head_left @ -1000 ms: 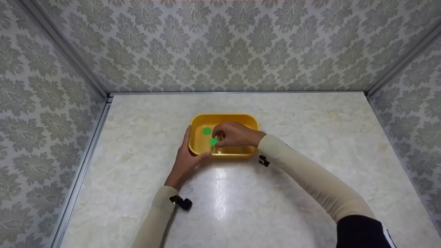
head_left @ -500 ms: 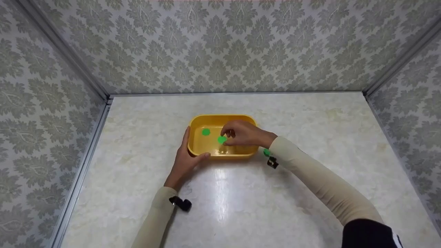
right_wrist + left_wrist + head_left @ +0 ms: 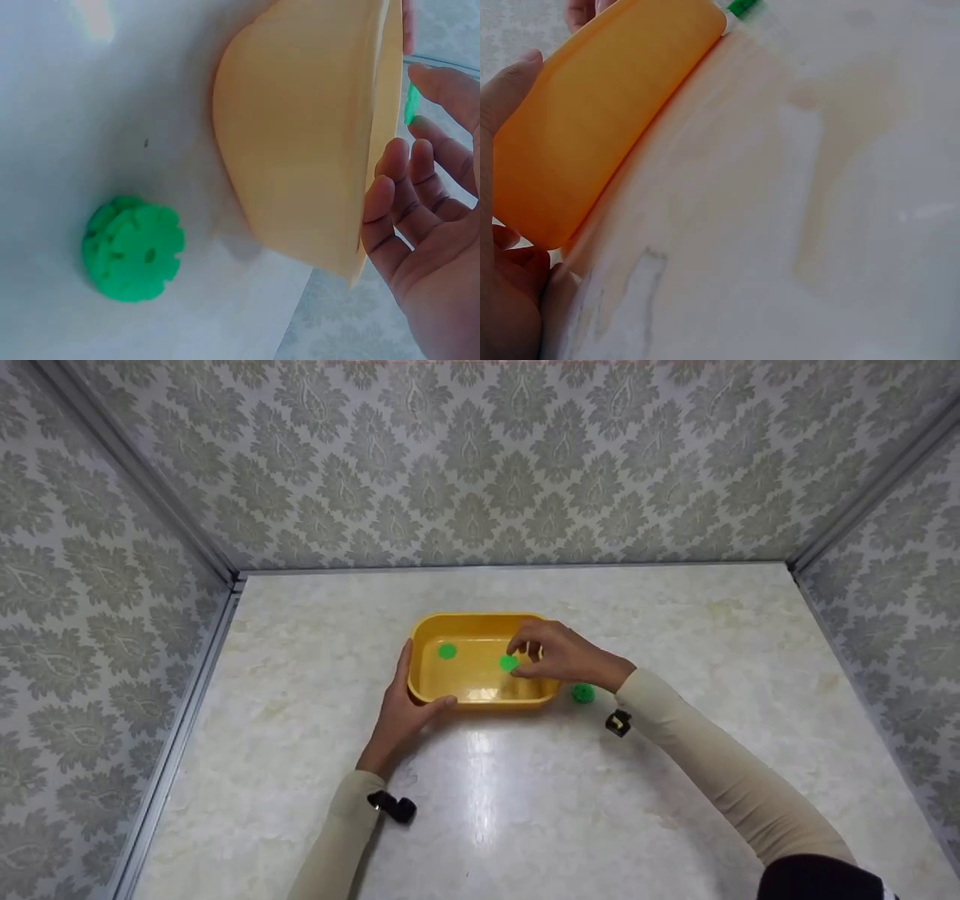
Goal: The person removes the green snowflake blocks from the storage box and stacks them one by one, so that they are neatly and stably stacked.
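Note:
A yellow plastic tub (image 3: 480,703) stands on the table. My left hand (image 3: 401,716) holds its left end, thumb at the front rim and fingers along the side; in the left wrist view the thumb (image 3: 514,86) lies at the rim. Between thumb and index finger, my right hand (image 3: 562,652) pinches a green notched disc (image 3: 509,663), over the tub's right part. That disc (image 3: 412,103) shows edge-on in the right wrist view. Another green disc (image 3: 447,651) lies in the tub at the left. Beside the tub's right end is a stack of green notched discs (image 3: 139,251).
The pale marbled table (image 3: 300,810) spreads around the tub. Patterned walls (image 3: 480,465) close it in at the back and on both sides. The disc stack (image 3: 583,694) sits just below my right wrist in the head view.
My right hand has moved right with the pinched disc, from the tub's middle toward its right end. The disc stack has come out from under the right wrist. My left hand stays put.

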{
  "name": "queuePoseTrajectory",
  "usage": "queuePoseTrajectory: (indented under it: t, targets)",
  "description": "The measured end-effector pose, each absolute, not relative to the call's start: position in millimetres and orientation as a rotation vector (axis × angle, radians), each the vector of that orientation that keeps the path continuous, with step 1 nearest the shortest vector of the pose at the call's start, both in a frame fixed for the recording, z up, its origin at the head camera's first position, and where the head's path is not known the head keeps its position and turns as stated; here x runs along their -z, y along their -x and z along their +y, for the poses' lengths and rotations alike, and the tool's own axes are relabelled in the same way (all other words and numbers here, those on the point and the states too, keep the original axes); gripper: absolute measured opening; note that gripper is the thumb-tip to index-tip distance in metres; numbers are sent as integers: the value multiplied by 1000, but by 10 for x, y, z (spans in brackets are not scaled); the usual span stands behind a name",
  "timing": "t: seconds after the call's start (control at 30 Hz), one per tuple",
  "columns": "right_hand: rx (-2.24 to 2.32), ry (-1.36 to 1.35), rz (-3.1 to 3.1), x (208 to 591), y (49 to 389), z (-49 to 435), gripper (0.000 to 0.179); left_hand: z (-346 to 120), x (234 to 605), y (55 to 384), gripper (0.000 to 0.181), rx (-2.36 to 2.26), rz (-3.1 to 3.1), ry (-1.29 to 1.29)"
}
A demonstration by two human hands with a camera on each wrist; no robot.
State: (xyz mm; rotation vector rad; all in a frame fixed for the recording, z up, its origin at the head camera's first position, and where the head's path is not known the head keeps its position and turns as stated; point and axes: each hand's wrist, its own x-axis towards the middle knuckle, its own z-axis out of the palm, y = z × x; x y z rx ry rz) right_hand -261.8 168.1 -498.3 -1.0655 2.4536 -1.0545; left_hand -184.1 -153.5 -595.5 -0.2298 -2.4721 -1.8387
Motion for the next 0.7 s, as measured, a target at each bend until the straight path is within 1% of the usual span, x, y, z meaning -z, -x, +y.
queuePoseTrajectory:
  t: [0.23, 0.4, 0.7]
  targets:
    - [1125, 1024, 2443, 4972, 2576, 1828, 24, -1535, 5972, 1850, 121, 1834, -2471, 235]
    - [1173, 1014, 2431, 4935, 2543, 1881, 26, -1536, 5970, 1849, 121, 1847, -2472, 223]
    - [1160, 983, 2452, 4924, 2507, 1989, 26, -1533, 5963, 1842, 123, 1869, -2460, 230]
